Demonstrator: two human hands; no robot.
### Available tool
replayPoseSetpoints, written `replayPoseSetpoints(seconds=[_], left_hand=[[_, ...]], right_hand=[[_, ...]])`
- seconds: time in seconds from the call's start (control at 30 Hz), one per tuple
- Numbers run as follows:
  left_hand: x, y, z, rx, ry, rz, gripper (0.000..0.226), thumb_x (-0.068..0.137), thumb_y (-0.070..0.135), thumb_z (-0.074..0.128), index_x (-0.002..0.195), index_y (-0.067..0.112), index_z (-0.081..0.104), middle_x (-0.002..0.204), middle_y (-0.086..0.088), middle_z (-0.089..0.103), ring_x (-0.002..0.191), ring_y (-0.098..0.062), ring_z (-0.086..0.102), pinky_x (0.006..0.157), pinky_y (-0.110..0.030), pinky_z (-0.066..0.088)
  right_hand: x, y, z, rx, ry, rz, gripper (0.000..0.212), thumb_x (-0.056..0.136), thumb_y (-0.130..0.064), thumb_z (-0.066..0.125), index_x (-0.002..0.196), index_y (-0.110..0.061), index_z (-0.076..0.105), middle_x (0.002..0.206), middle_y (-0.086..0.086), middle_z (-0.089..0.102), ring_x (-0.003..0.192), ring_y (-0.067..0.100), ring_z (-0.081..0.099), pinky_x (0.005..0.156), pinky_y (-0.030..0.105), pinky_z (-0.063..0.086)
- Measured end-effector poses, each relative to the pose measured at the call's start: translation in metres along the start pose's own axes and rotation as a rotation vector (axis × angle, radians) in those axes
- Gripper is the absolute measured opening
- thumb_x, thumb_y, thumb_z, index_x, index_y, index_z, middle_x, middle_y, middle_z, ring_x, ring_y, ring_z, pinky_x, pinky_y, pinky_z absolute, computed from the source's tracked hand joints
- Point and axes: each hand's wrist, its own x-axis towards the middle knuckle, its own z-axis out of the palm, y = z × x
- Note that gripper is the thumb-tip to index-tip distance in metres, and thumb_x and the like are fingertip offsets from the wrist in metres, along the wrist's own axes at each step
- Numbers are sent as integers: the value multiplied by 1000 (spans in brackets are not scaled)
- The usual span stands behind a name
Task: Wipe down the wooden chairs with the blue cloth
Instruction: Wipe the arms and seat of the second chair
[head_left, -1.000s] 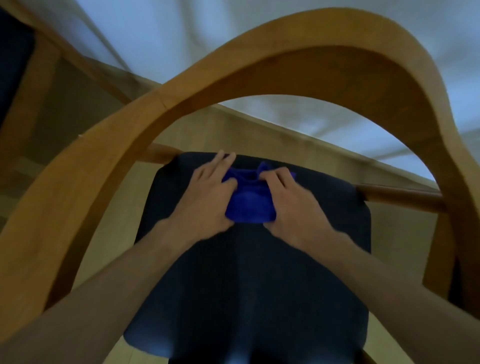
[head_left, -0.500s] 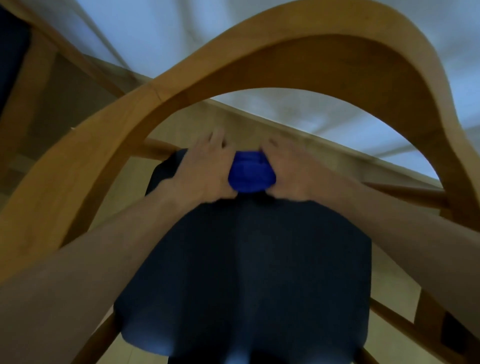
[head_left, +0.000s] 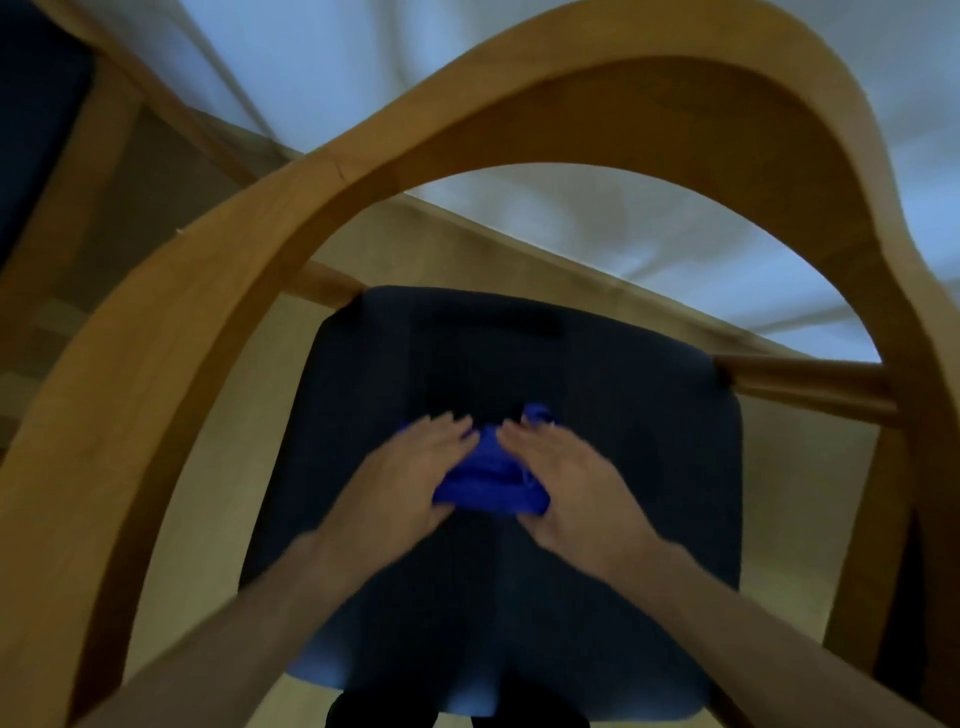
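Note:
I look down through the curved wooden back rail (head_left: 519, 109) of a chair onto its dark navy seat cushion (head_left: 597, 374). A bunched blue cloth (head_left: 491, 480) lies on the middle of the cushion. My left hand (head_left: 410, 478) presses on the cloth's left part with fairly straight fingers. My right hand (head_left: 569, 478) presses on its right part the same way. Most of the cloth is hidden under both palms. The picture is motion-blurred.
Wooden side rails (head_left: 810, 387) run out from the cushion's far corners. A white cloth-covered table edge (head_left: 597, 218) lies beyond the chair. Another wooden chair with a dark seat (head_left: 36, 130) stands at the upper left. Pale wooden floor (head_left: 218, 483) shows below.
Both hands have pulled the cloth back from the far edge of the cushion toward me, to the cushion's middle. Half a second ago they were at the far edge.

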Motion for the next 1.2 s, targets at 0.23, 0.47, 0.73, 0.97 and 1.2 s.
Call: replayPoseSetpoints(seconds=[0.23,0.47,0.73,0.97,1.2], left_hand=[[38,-8,-43,159,174,-52,54,74,15,74,126,17,58,116,-3,66,105,-18,63,97,-32,43],[85,-33,-56,160,359,-219,49,82,-3,61,128,12,56,126,-10,59,119,-27,54,103,-40,42],[-61,25,15,69,146,-220,67,49,-14,81,112,3,70,112,-14,70,105,-32,67,91,-49,52],[28,-41,-56,167,502,-434,30,86,8,59,115,18,57,105,-6,63,95,-26,60,83,-45,52],[-14,-17,-18,-25,495,-535,26,81,-3,52,100,13,61,102,-7,61,95,-21,56,80,-34,44]], right_hand=[[64,-1,-62,-92,43,-68,52,75,-19,74,124,-17,59,116,6,67,110,27,61,101,46,45],[137,-10,-45,-3,147,72,64,81,6,59,142,-7,46,141,17,51,133,33,44,108,31,30],[-5,-36,8,7,-206,-73,75,84,1,62,151,-12,33,158,5,33,148,19,26,119,18,4],[145,-56,-50,-84,101,-130,64,85,-4,62,144,-19,46,149,10,44,137,29,41,115,46,31],[91,-82,19,-83,132,7,67,90,2,57,151,-11,34,160,13,26,148,31,19,121,29,4]])
